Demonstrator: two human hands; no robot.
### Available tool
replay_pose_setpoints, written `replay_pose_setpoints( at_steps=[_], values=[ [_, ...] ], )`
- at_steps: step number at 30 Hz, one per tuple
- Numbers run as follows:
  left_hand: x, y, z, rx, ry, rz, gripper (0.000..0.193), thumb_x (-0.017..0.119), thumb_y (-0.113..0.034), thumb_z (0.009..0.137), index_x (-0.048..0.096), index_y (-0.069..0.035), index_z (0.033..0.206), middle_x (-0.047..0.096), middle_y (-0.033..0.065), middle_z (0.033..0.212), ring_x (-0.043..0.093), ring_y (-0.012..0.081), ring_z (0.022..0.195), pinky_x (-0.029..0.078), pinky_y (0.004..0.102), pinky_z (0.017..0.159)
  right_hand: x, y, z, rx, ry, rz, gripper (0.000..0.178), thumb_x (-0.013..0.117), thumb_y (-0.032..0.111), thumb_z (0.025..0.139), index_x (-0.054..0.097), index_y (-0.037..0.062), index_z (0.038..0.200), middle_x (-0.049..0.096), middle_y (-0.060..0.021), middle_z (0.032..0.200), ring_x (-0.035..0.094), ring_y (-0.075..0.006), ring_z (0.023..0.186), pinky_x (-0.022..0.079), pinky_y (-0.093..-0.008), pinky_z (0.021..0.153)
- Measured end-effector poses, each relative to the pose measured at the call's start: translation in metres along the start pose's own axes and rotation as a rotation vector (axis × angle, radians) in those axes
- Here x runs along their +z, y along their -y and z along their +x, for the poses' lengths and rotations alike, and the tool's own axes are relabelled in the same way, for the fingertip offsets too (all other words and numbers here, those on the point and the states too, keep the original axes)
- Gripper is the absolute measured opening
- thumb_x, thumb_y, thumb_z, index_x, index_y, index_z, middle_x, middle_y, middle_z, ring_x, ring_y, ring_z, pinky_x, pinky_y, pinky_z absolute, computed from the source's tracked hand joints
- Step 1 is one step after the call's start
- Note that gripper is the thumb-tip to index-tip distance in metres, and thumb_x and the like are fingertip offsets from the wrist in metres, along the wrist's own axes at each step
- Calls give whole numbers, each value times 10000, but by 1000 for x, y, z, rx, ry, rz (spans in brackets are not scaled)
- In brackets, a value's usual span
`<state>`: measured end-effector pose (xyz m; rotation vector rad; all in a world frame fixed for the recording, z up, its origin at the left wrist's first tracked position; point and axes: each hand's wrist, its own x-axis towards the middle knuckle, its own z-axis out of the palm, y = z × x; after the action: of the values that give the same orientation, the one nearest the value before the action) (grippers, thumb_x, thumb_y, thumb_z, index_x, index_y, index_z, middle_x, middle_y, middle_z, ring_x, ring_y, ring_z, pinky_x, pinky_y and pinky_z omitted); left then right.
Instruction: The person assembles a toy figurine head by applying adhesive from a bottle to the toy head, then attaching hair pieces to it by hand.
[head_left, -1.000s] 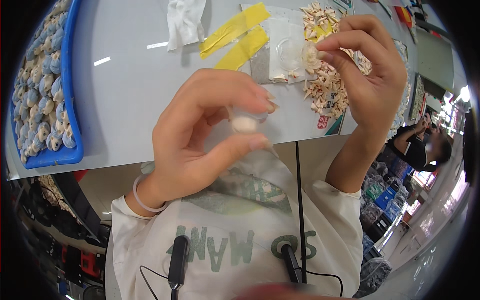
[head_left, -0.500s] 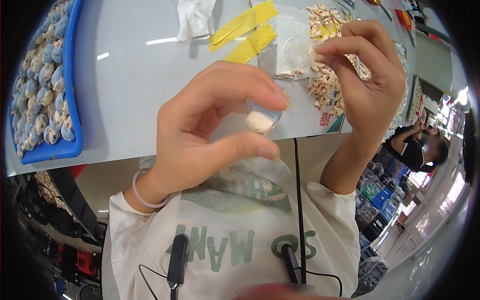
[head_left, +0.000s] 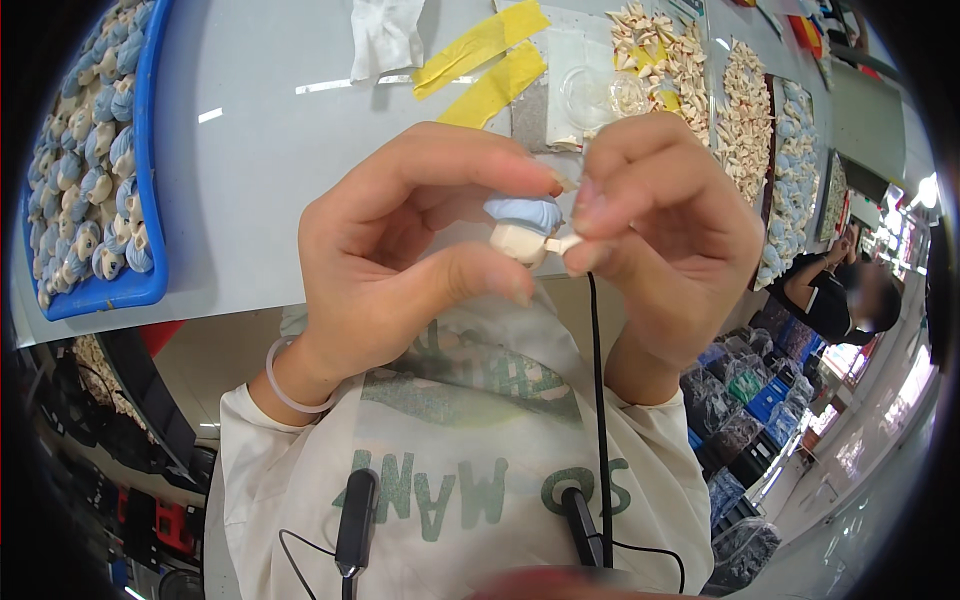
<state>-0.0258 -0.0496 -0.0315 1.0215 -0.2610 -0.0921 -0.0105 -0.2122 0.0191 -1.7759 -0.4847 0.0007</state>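
Observation:
Between the thumb and fingertips of my left hand (head_left: 365, 245) is a small doll head (head_left: 520, 240) with light-blue hair and a cream face part. My right hand (head_left: 680, 230) pinches a tiny cream pointed piece (head_left: 565, 243), whose end meets the right side of the head. The face itself points away and its features are hidden. Both hands are raised over the front edge of the grey table (head_left: 240, 180).
A blue tray (head_left: 155, 215) of similar doll heads stands at the left. Small cream pieces (head_left: 685, 65) lie at the back right, near a clear round dish (head_left: 585, 95). Yellow tape (head_left: 490, 85) and white tissue (head_left: 385, 40) lie behind. A black cable (head_left: 598, 400) hangs in front.
My right hand has come from the dish area down and left to the doll head, bringing a small cream piece against it. The left hand has shifted slightly left, still holding the head.

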Motion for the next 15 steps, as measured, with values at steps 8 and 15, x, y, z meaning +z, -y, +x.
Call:
replay_pose_setpoints(
  at_steps=[8,15],
  values=[
    [-2,2,-1,78,34,75,422,723,-229,660,554,23,953,565,161,914,568,209,826,462,285,740,1,11,2,-101,-40,-284,176,684,-3,582,562,-6,709,519,-92,702,455,-153,631,352,-230,584],
    [-2,-5,-4,113,54,291,406,729,-211,622,584,12,929,582,157,889,569,198,812,452,269,728,1,9,4,-139,3,-352,203,657,-62,492,557,8,653,528,-75,652,477,-168,604,375,-267,586]
  ],
)
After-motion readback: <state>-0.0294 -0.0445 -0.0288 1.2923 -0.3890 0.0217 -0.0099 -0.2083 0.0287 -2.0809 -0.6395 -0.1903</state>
